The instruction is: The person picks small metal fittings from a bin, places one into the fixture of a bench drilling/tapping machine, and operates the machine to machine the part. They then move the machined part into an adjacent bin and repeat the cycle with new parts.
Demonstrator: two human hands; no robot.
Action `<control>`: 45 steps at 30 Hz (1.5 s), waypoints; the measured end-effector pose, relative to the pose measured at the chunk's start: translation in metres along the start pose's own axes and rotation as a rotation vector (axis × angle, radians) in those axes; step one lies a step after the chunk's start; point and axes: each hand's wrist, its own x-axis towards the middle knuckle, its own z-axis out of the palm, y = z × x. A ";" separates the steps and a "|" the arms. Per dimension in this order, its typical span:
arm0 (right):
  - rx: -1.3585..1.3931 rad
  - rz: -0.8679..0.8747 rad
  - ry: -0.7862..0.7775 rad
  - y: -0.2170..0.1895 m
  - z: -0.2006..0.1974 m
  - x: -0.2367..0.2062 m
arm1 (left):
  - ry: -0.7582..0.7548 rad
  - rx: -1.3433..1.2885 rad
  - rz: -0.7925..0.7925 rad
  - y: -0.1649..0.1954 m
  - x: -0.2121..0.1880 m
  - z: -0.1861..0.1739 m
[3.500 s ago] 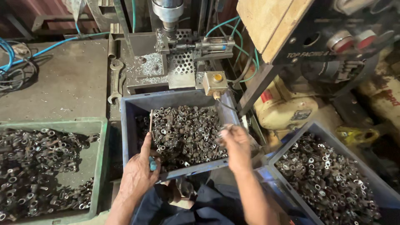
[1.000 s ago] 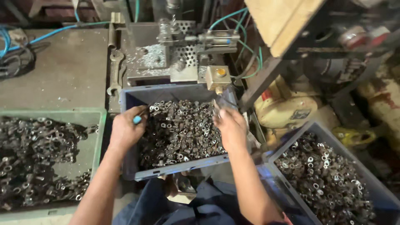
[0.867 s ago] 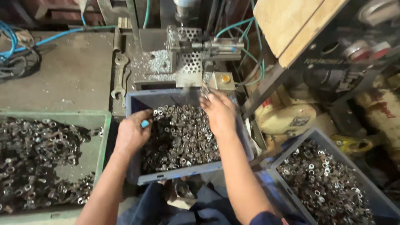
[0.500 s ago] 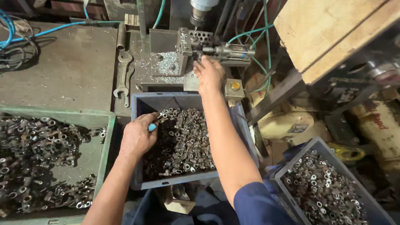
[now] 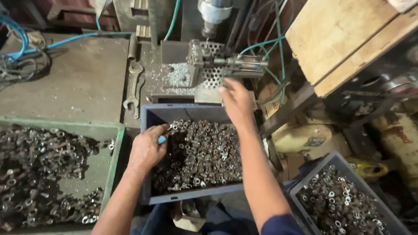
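Since the earlier frame the right hand (image 5: 235, 101) has been carried out of the blue crate (image 5: 191, 114) of metal nuts (image 5: 201, 152) up to the perforated fixture (image 5: 213, 69) just behind the crate, fingers loosely extended and slightly apart at its lower edge. The left hand (image 5: 147, 147) is rested on the crate's left wall, fingers curled among the nuts. A wrench (image 5: 132, 89) is seen left of the fixture.
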 end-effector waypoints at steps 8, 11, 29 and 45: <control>-0.854 -0.425 0.167 -0.042 -0.067 -0.039 | 0.022 -0.013 0.113 0.001 -0.001 0.004; -0.644 -0.390 0.182 -0.056 -0.073 -0.074 | -0.026 0.039 0.006 0.004 0.002 0.001; -0.486 -0.207 0.051 -0.013 -0.055 -0.200 | -0.130 1.000 -0.440 -0.164 -0.093 -0.137; -0.548 -0.211 0.037 -0.018 -0.056 -0.201 | -0.495 1.218 -0.487 -0.198 -0.119 -0.130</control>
